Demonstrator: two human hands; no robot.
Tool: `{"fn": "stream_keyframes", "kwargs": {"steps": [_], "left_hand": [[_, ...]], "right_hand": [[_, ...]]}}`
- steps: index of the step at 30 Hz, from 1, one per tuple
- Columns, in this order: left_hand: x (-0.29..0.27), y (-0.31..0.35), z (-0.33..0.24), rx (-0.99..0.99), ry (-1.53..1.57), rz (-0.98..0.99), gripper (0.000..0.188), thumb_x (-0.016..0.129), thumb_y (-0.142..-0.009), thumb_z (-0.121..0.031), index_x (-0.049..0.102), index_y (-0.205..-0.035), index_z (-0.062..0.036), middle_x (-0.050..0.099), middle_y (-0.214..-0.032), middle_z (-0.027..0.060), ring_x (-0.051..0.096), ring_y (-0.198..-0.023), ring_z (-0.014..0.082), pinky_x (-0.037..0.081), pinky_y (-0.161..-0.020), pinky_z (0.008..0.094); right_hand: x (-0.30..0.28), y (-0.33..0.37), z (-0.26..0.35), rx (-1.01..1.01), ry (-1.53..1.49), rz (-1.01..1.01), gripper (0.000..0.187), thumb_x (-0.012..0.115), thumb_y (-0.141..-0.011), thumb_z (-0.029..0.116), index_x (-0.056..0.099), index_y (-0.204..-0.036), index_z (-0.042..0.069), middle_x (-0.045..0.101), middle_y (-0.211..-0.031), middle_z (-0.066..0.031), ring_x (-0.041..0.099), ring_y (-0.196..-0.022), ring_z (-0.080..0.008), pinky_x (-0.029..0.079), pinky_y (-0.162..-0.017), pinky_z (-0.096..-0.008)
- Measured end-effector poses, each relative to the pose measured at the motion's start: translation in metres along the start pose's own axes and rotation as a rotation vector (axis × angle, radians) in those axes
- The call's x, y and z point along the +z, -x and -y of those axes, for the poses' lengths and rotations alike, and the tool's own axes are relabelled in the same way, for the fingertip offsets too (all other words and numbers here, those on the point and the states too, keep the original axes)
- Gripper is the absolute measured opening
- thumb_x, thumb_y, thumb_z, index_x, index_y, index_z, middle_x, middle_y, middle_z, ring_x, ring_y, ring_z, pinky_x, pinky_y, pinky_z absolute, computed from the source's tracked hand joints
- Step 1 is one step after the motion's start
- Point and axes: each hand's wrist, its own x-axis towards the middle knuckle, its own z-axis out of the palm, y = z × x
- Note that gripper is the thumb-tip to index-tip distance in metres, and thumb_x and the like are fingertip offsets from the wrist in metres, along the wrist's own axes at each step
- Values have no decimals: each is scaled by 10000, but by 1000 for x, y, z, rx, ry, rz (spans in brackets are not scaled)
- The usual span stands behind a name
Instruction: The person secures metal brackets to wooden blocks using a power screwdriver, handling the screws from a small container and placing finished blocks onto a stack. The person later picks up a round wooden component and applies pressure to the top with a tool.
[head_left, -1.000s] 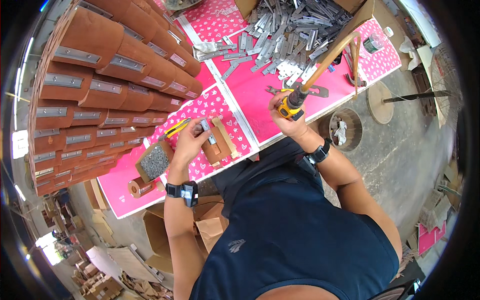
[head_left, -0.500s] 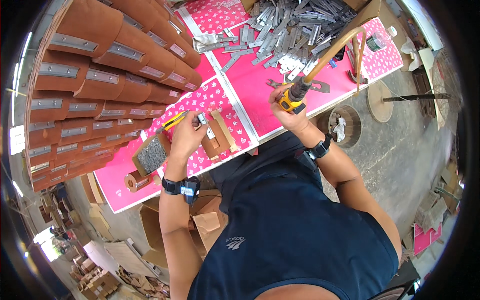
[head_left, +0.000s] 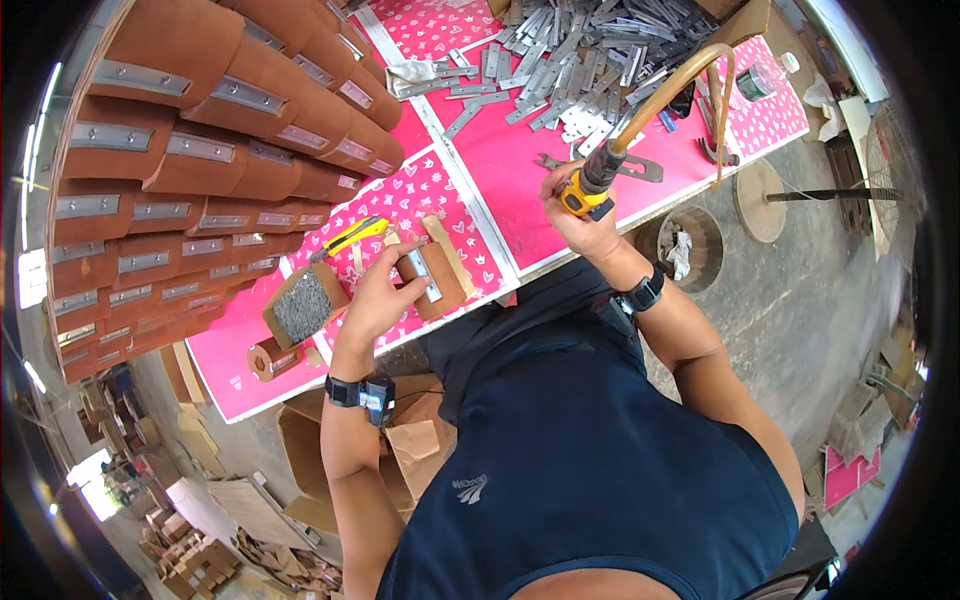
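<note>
My right hand [head_left: 580, 228] is closed around a yellow-and-black power driver [head_left: 584, 190], held up near the table's front edge. A thick tan hose [head_left: 672, 85] curves up from the driver's far end. On the table, my left hand [head_left: 376, 298] pinches a narrow silver metal plate [head_left: 424, 274] with thumb and fingers. The plate rests on a reddish-brown block [head_left: 442, 293]. Light tan strips border the block, one [head_left: 449, 256] along its right side. A yellow utility knife [head_left: 352, 236] lies just beyond my left hand.
Stacked brown pieces with metal plates [head_left: 200, 147] rise at the left. Beside my left hand sit a box of small metal screws [head_left: 304, 308] and a brown roll [head_left: 270, 361]. Loose plates [head_left: 570, 75] pile up at the back; a wrench [head_left: 640, 170] and hammer [head_left: 718, 152] lie right.
My left hand has shifted nearer and off the knife, which now shows fully. The metal plate has moved down onto the block's middle. My right hand and driver have hardly moved.
</note>
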Motion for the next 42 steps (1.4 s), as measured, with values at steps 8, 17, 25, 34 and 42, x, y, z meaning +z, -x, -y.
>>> {"fn": "stream_keyframes", "kwargs": {"steps": [8,17,25,34,42], "left_hand": [[20,23,0,230,-159,-152,984,889,-710,-175,342,-1517,-35,455,-1480,218,481,-1374,348,426,-1125,431],[25,24,-7,253,-301,-182,996,908,-608,-151,400,-1456,-27,454,-1472,231,450,-1387,395,396,-1157,442],[32,26,3,299,-280,-217,1023,899,-616,-161,380,-1488,-36,442,-1497,228,441,-1406,390,378,-1178,440],[29,26,9,258,-159,-245,993,900,-628,-192,366,-1446,-15,480,-1417,271,494,-1340,421,426,-1121,458],[38,31,25,338,-166,-317,1105,917,-632,-213,287,-1523,-43,327,-1556,286,352,-1458,431,359,-1192,463]], "right_hand": [[2,-1,-2,-29,51,0,302,644,-767,-94,573,-1033,30,657,-917,-75,632,-834,-142,527,-759,-304],[6,-3,2,66,15,-35,310,626,-760,-113,571,-1034,20,662,-909,-77,628,-809,-127,527,-715,-276],[6,2,1,-26,136,33,312,629,-757,-117,574,-1027,28,659,-912,-65,619,-810,-116,516,-746,-283],[12,-1,3,-16,135,51,305,639,-762,-115,594,-1028,28,648,-906,-47,606,-812,-109,502,-749,-279],[15,4,-4,-40,147,75,340,660,-761,-125,569,-1040,47,637,-907,-53,604,-817,-116,500,-738,-281]]}}
